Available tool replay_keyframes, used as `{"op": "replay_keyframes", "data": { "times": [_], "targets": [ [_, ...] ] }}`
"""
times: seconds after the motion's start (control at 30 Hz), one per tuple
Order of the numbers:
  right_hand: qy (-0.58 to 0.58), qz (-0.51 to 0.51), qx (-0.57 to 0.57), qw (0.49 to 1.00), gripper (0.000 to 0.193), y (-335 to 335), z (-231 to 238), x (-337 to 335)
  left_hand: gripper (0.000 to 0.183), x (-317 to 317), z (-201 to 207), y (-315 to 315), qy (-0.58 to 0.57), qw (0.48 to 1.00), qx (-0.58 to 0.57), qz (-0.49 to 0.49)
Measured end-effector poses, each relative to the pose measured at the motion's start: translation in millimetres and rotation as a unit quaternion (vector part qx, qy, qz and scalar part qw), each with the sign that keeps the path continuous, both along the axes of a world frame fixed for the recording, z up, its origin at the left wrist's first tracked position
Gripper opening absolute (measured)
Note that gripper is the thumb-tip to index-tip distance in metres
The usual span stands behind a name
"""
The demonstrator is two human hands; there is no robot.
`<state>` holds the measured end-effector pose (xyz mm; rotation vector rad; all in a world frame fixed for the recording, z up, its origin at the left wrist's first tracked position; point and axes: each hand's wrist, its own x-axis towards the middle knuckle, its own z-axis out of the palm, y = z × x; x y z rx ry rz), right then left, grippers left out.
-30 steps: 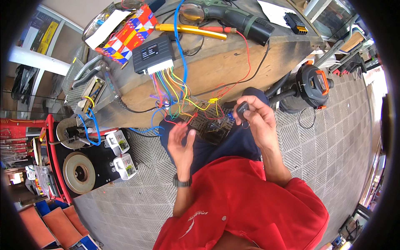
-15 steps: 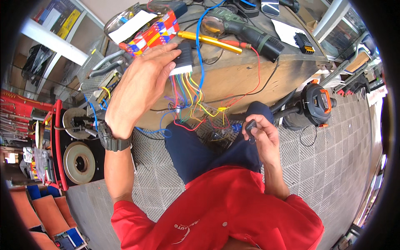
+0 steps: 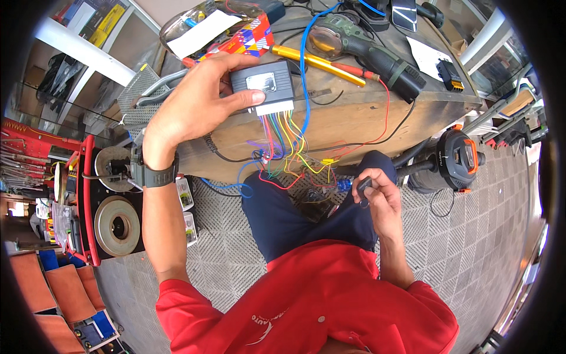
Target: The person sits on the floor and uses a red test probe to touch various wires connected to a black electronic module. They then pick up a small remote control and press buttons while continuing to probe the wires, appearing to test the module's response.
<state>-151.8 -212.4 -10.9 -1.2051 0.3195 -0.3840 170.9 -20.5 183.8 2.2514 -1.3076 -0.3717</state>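
Observation:
My left hand point(image 3: 197, 106) grips a black electronic control module point(image 3: 277, 79) at the table's front edge, with the thumb across its silver label. From the module's white connector point(image 3: 275, 108) hangs a bundle of coloured wires point(image 3: 282, 133) that drops over the edge towards my knees. Closed in front of my right thigh, my right hand point(image 3: 382, 197) pinches a small black key fob point(image 3: 364, 187) with a ring below it. A yellow tape or connector point(image 3: 328, 161) joins some of the wires.
On the wooden table point(image 3: 348, 127) lie a green angle grinder point(image 3: 365, 53), a gold tube-shaped probe point(image 3: 321, 66), a patterned box point(image 3: 250, 38) and a blue cable point(image 3: 304, 76). A black and orange vacuum cleaner point(image 3: 445, 159) stands right; a red-framed rack with discs point(image 3: 117, 226) stands left.
My left hand has turned and now grasps the module with the thumb on top, where before it lay over it. The module's label has come into sight. My right hand still holds the fob.

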Motion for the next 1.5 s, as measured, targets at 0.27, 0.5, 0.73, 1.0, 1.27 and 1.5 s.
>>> {"op": "replay_keyframes", "data": {
  "times": [0.27, 0.5, 0.73, 1.0, 1.27, 1.5],
  "targets": [
    [0.005, 0.006, 0.006, 1.0, 0.029, 5, -3, -2, 0.077, -5, -22, -5, -0.132, 0.986, -0.058, -0.08],
    [-0.009, 0.001, 0.004, 1.0, 0.028, 6, 0, -1, 0.077, -16, -26, -23, -0.165, 0.981, -0.081, -0.063],
    [0.033, 0.008, -0.009, 0.999, 0.035, 6, 5, -7, 0.072, -34, -29, -28, -0.189, 0.98, -0.056, -0.041],
    [-0.067, 0.012, 0.011, 0.998, 0.033, 10, 2, -5, 0.069, -45, -25, -27, -0.219, 0.975, 0.0, -0.034],
    [-0.032, 0.027, -0.005, 0.999, 0.026, 7, 6, -14, 0.072, -45, -22, -26, -0.233, 0.972, 0.018, -0.017],
    [-0.064, -0.012, 0.033, 0.997, 0.029, 15, -7, -10, 0.061, -27, -17, 9, -0.156, 0.986, -0.058, -0.034]
  ]
}}
